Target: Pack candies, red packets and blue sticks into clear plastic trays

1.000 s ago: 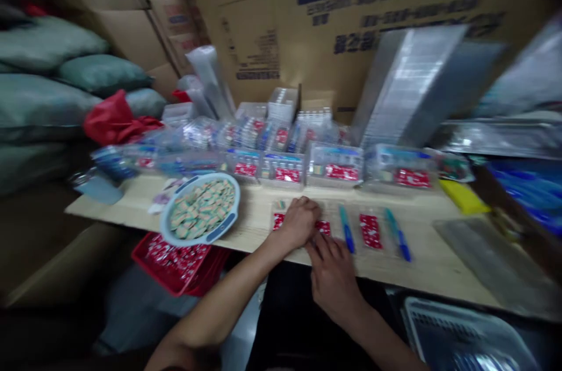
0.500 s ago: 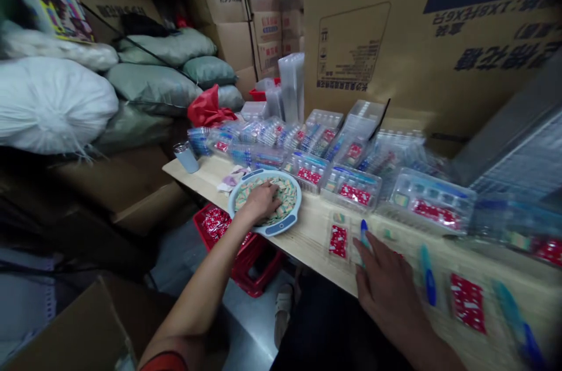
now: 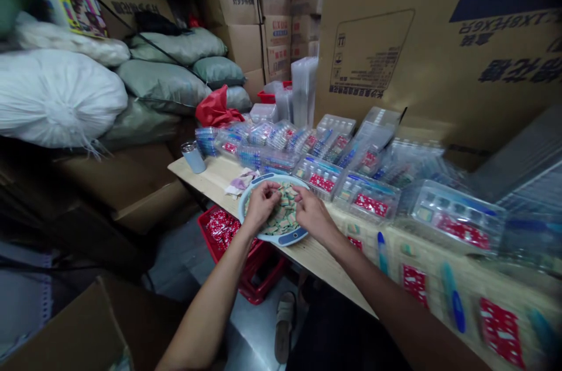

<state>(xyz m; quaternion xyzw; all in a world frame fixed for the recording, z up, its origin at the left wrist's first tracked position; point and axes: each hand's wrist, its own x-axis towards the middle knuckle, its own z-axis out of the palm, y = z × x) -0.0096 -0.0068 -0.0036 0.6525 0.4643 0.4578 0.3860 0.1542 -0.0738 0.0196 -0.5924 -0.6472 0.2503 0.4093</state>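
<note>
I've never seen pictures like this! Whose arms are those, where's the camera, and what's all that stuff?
They belong to a person, not a robot. The camera sits on that person's head, looking forward and down. The left hand and right hand are bare, at a blue bowl full of little flat pieces. I can't tell whether either holds one. The wooden table also has clear plastic boxes, red packets, blue pen-shaped things and a light-blue cup.

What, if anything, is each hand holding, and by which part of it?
Cannot tell: the left hand and right hand are over the bowl of pieces, but no clear hold shows.
</note>
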